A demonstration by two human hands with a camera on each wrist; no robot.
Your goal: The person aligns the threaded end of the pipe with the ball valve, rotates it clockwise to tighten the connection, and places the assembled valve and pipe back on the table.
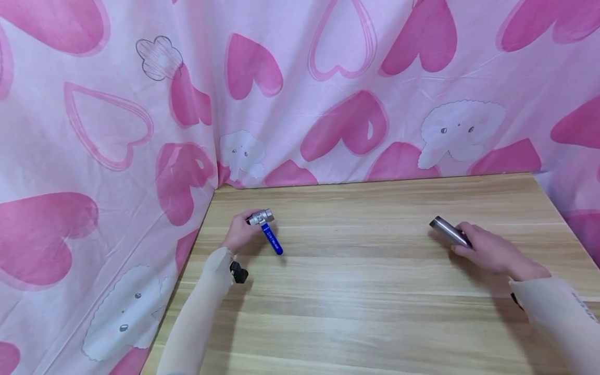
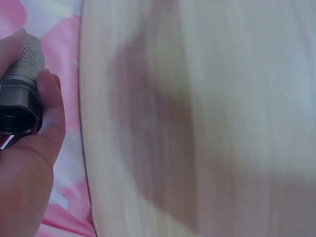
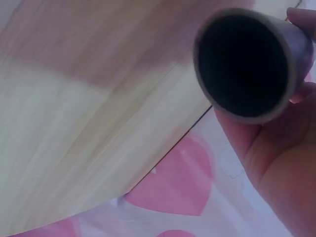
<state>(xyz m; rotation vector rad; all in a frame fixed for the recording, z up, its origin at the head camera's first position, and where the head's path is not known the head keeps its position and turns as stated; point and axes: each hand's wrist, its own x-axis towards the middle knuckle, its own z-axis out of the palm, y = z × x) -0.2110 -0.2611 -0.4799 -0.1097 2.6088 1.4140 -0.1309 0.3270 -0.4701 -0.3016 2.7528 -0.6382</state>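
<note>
At the left of the table, my left hand point(image 1: 240, 232) grips a metal ball valve point(image 1: 260, 216) by one end. Its blue lever handle point(image 1: 273, 240) points down toward the near right. The left wrist view shows the valve body point(image 2: 30, 59) with raised lettering and an open threaded end, between thumb and fingers. On the right side, my right hand point(image 1: 489, 249) holds a short metal pipe point(image 1: 449, 230), tilted with its far end to the upper left. In the right wrist view the pipe's round open mouth point(image 3: 202, 64) faces the camera. Both things are held above the table.
A wood-grain table point(image 1: 347, 291) spreads beneath both hands. Pink curtains with hearts point(image 1: 344, 125) hang along its back and left edges. A small black device point(image 1: 239, 272) sits at the left wrist. Shadows of both arms fall on the wood.
</note>
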